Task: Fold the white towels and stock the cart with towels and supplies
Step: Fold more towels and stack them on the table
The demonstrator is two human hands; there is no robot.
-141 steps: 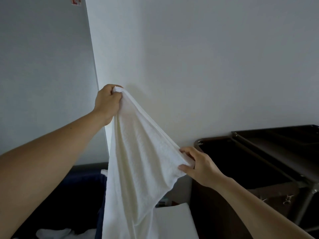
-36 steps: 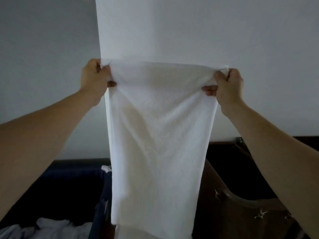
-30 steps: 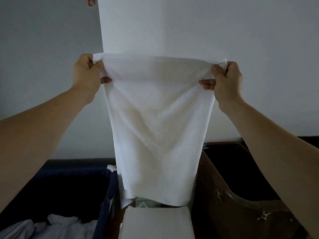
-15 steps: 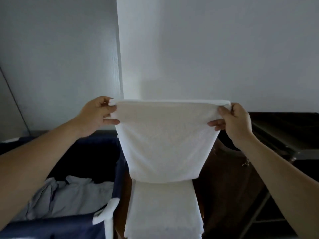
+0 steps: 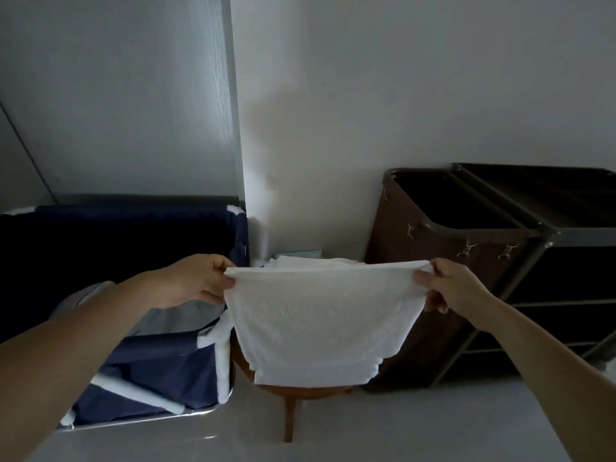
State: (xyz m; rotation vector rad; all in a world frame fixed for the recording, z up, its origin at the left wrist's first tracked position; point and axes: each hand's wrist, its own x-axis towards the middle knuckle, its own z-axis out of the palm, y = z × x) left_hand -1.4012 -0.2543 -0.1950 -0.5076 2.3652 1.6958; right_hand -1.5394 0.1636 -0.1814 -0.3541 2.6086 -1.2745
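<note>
White towel [image 5: 320,321], folded over, hangs in the middle, stretched level between two hands. The left hand [image 5: 196,278] pinches its top left corner; the right hand [image 5: 453,285] pinches the top right one. Just behind it, a stack [image 5: 310,261] of folded towels lies on a wooden stool [image 5: 290,415]. A blue hamper [image 5: 150,368] stands left, a brown cart [image 5: 433,248] right, against the far wall.

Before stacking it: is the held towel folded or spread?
Folded. The towel hangs short between left hand and right hand, with layered edges at its bottom.
</note>
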